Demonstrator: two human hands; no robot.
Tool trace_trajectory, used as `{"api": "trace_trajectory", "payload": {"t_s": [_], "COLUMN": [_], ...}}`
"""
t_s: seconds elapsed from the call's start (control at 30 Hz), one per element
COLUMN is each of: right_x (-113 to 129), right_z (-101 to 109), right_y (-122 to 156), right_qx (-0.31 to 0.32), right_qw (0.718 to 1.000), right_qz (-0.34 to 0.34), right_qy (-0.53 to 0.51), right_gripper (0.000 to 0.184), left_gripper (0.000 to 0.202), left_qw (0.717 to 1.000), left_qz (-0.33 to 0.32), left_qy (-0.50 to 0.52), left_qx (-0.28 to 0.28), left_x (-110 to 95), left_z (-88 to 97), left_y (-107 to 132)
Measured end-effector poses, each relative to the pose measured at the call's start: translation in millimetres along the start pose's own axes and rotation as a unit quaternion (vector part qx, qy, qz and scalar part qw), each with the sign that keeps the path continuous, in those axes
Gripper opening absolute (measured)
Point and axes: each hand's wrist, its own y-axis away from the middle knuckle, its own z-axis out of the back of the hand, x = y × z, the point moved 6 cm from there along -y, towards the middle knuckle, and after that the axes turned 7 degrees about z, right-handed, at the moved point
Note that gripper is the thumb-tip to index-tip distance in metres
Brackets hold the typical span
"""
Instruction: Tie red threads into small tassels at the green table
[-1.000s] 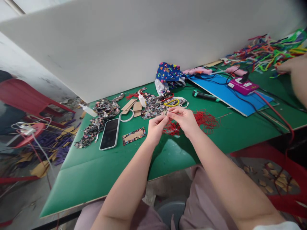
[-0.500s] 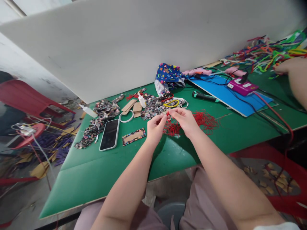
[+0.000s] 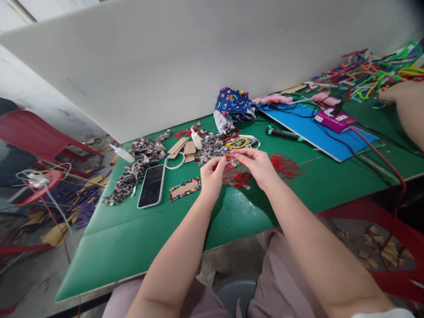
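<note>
Over the green table, my left hand and my right hand face each other with their fingertips pinched close together. Thin red string runs between the fingertips, and both pinches are closed on it. A tangled heap of red strings lies beneath and to the right of my hands. Left of my left hand lies a cardboard strip with a flowered fabric border. Just beyond my fingers are yellow-handled scissors, partly among flowered fabric scraps.
A phone, a white ring of tape and glue bottles lie at left. To the right are a cutter, a blue board, a purple power strip with cables, and another person's arm by colourful strips.
My fingertips have drawn slightly apart, the left hand shifting a little left. Red string now shows stretched between them, where a small red bunch was pinched before.
</note>
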Motion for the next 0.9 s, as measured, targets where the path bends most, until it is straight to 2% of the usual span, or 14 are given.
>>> {"api": "trace_trajectory", "payload": {"t_s": [0.13,0.37,0.7,0.9], "right_x": [-1.8,-1.0,-0.5,4.9], "right_z": [3.3,-2.5,0.4,-2.0], "right_y": [-0.6,0.0,-0.8,-0.2], "right_qx": [-0.032,0.021,0.026,0.041], "right_qw": [0.999,0.999,0.998,0.997], "right_qz": [-0.008,0.006,0.02,0.023], "right_qy": [-0.031,-0.028,0.051,0.061], "right_gripper": [0.014,0.015,0.021,0.016], "left_gripper": [0.026,0.025,0.025,0.024], "left_qw": [1.0,0.999,0.997,0.999], "left_qz": [-0.026,-0.028,-0.053,-0.041], "left_qy": [-0.008,-0.018,-0.045,-0.032], "left_qx": [0.005,0.017,0.014,-0.008], "left_x": [-4.6,-6.8,-8.0,-7.6], "left_z": [-2.7,-5.0,-5.7,-2.8], "left_y": [2.2,4.2,4.5,3.7]}}
